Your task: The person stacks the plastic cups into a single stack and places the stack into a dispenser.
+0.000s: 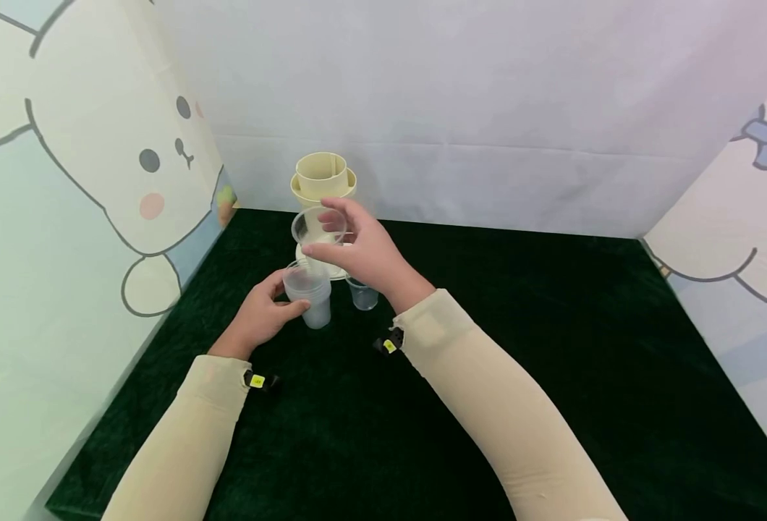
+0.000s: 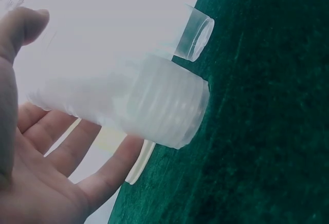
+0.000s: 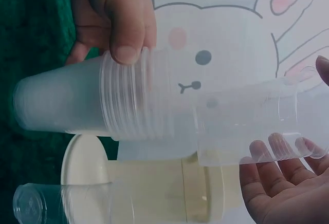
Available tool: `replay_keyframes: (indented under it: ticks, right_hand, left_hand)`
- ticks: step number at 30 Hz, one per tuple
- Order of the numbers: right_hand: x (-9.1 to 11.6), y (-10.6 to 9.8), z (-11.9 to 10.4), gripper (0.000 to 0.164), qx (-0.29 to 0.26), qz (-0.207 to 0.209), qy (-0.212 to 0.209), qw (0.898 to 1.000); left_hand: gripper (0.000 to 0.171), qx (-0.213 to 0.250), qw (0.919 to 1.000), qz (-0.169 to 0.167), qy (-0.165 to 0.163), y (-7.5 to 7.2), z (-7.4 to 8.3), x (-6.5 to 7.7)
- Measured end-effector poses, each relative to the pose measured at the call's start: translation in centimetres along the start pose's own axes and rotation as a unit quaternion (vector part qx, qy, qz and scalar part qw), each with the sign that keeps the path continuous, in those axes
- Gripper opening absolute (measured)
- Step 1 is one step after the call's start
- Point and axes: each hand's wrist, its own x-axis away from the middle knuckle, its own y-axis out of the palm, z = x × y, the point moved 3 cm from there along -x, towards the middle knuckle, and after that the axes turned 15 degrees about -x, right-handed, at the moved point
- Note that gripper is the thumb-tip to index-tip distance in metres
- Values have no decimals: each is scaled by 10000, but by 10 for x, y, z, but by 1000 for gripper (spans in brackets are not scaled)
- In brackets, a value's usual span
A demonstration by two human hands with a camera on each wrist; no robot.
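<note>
In the head view my left hand [image 1: 261,315] grips a stack of clear plastic cups [image 1: 316,307], thumb on the near side. My right hand [image 1: 367,250] holds a single clear plastic cup [image 3: 241,124] by its rim end, above the stack. The right wrist view shows a gap between that cup's base and the stack's rims, with the right fingers [image 3: 280,175] curved along the cup's side. Another clear cup [image 1: 363,297] stands on the table, right of the stack. The left wrist view is washed out over the upper stack.
Behind the hands stands a cream-coloured holder [image 1: 321,170] with a round open top and a round base, partly hidden by the right hand and cups. Dark green cloth [image 1: 553,347] covers the table. A white curtain [image 1: 488,108] hangs behind, with cartoon-printed panels [image 1: 97,217] at the sides.
</note>
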Motion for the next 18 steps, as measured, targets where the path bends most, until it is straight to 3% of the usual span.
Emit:
replay_keyframes:
  ticks: [8,18]
  right_hand:
    - [-7,16,5,73,-118,-68,287,9995]
    - [-10,25,9,74,-40,-124,282,9995]
  left_hand:
    - [71,-31,10000,-41,-37,-2,-2,1]
    - [71,-48,10000,10,41,0,-4,0]
